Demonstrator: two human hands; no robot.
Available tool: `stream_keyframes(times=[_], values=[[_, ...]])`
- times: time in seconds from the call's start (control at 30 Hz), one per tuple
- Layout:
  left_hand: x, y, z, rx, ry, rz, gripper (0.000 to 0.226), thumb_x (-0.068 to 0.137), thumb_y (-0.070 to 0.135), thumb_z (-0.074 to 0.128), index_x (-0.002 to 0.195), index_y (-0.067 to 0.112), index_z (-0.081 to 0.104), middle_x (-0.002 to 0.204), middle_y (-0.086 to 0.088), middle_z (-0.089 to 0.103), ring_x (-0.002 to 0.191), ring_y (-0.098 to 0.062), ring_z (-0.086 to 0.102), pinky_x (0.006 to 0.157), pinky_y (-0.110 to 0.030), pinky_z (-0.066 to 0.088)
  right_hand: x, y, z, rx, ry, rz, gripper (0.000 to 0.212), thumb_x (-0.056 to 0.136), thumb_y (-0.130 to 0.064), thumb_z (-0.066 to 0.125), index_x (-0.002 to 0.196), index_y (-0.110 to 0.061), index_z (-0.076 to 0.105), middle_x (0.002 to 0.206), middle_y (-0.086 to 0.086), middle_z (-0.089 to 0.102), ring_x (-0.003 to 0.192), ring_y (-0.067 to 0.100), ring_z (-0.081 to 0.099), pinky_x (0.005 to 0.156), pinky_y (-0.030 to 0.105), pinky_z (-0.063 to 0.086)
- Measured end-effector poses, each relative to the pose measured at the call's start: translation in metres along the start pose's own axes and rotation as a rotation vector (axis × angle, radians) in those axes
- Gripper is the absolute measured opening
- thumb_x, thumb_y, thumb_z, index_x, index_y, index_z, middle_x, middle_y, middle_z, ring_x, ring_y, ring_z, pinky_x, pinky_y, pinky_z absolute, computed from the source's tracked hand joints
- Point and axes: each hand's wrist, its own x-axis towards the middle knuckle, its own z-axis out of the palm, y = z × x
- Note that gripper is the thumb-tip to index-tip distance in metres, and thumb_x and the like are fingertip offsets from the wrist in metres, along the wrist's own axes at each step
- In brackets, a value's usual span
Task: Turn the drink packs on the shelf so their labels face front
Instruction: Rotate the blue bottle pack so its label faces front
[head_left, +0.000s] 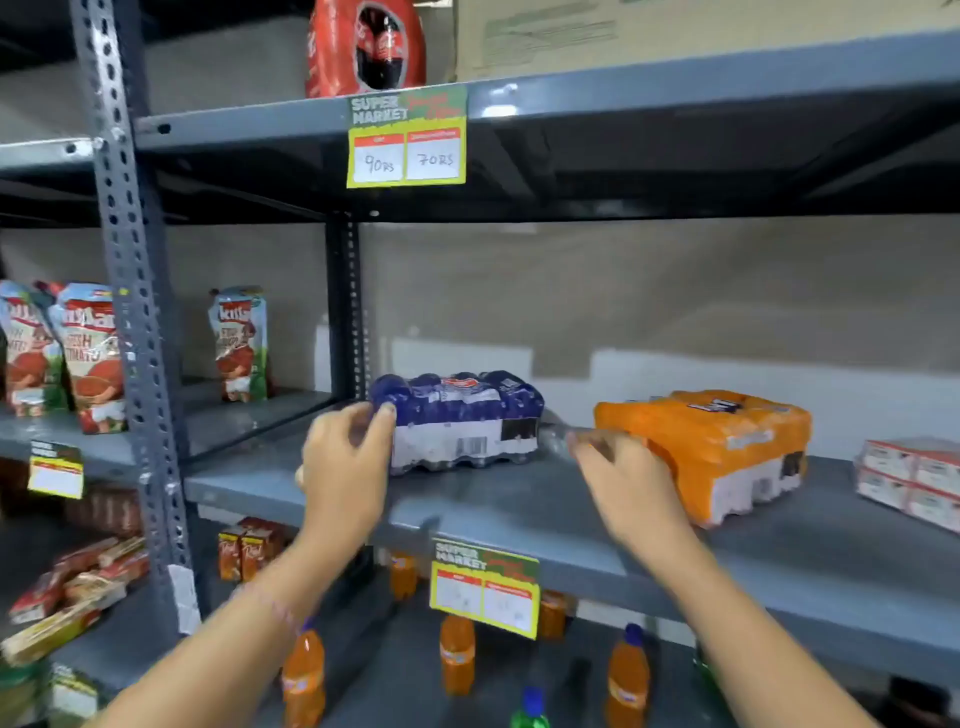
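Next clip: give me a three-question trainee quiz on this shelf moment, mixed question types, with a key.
1. True or false: the left hand touches the blue pack.
2. Which pack lies nearer the right hand? A) blue pack B) orange pack C) red boxes
3. Fill in: the two prices on the upper tag read 90 Rs and ___ Rs.

Key: 1 true; 2 B; 3 70.
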Motion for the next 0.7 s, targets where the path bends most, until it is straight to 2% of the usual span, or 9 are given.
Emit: stream_keyframes(times=[0.07,0.13,0.2,0.27,0.4,0.47,0.53,0.6,0.7], values=[[0.039,-0.004,0.001,0.087,-0.065,-0.306,0.09,0.073,0.084,0.042,0.111,0.008,0.07,0.117,-0.014,0.068,0.115,-0.039,0.06,0.101,-0.05,0.043,0.046,-0.007,0.025,0.067,-0.051,0.09,0.044,0.09,-0.059,0.056,0.106,-0.019,0.065,0.096,0.0,0.063,0.094,0.023,0.06,0.075,0.03,0.037],[0.074,-0.009,0.008,-0.014,-0.221,-0.494,0.113,0.055,0.095,0.049,0.123,0.007,0.067,0.129,-0.015,0.066,0.118,-0.038,0.06,0.103,-0.043,0.042,0.094,-0.014,0.05,0.0,-0.123,0.162,0.069,0.083,-0.074,0.049,0.106,-0.011,0.063,0.103,0.011,0.064,0.104,0.03,0.062,0.078,0.032,0.037],[0.093,-0.017,0.021,-0.163,-0.301,-0.542,0.106,0.045,0.086,0.067,0.118,0.009,0.07,0.117,-0.01,0.073,0.103,-0.031,0.068,0.097,-0.039,0.05,0.122,-0.012,0.072,0.006,-0.182,0.287,0.08,0.083,-0.075,0.054,0.118,-0.004,0.061,0.118,0.017,0.065,0.113,0.036,0.062,0.08,0.034,0.039],[0.102,-0.023,0.028,-0.253,-0.304,-0.554,0.079,0.058,0.062,0.079,0.112,0.005,0.069,0.102,-0.01,0.077,0.087,-0.027,0.071,0.08,-0.033,0.056,0.133,-0.002,0.083,0.109,-0.179,0.342,0.072,0.082,-0.065,0.066,0.114,-0.001,0.061,0.109,0.014,0.068,0.096,0.031,0.066,0.071,0.033,0.043],[0.118,-0.046,0.037,-0.352,-0.322,-0.433,0.037,0.071,0.03,0.086,0.093,0.003,0.074,0.079,-0.006,0.079,0.076,-0.024,0.075,0.072,-0.032,0.058,0.137,0.015,0.089,0.189,-0.088,0.256,0.045,0.083,-0.046,0.075,0.065,-0.007,0.063,0.062,0.006,0.068,0.06,0.021,0.066,0.055,0.026,0.046],[0.118,-0.056,0.037,-0.371,-0.367,-0.271,0.025,0.075,0.015,0.085,0.095,0.005,0.076,0.074,0.001,0.079,0.069,-0.016,0.075,0.067,-0.025,0.06,0.134,0.019,0.082,0.268,-0.095,0.202,0.026,0.084,-0.032,0.079,0.072,-0.01,0.07,0.065,0.002,0.074,0.056,0.012,0.069,0.051,0.016,0.049],[0.114,-0.067,0.035,-0.32,-0.423,-0.109,0.041,0.073,0.007,0.085,0.112,0.011,0.074,0.103,-0.002,0.074,0.085,-0.014,0.075,0.072,-0.018,0.058,0.132,0.027,0.074,0.283,-0.145,0.163,0.013,0.08,-0.018,0.083,0.086,-0.014,0.072,0.077,-0.001,0.078,0.061,0.007,0.073,0.057,0.015,0.055],[0.112,-0.079,0.034,-0.248,-0.441,-0.014,0.06,0.07,0.004,0.087,0.126,0.016,0.068,0.121,-0.002,0.057,0.102,-0.016,0.068,0.08,-0.015,0.054,0.13,0.032,0.071,0.255,-0.225,0.155,0.026,0.076,-0.004,0.085,0.095,-0.013,0.07,0.084,-0.003,0.078,0.067,0.004,0.075,0.069,0.021,0.062],[0.112,-0.087,0.032,-0.294,-0.452,-0.046,0.071,0.069,-0.003,0.087,0.132,0.02,0.064,0.123,-0.002,0.06,0.106,-0.017,0.067,0.086,-0.024,0.056,0.127,0.033,0.072,0.239,-0.254,0.169,0.034,0.073,-0.002,0.086,0.1,-0.013,0.069,0.101,0.004,0.078,0.075,0.006,0.076,0.075,0.027,0.063]])
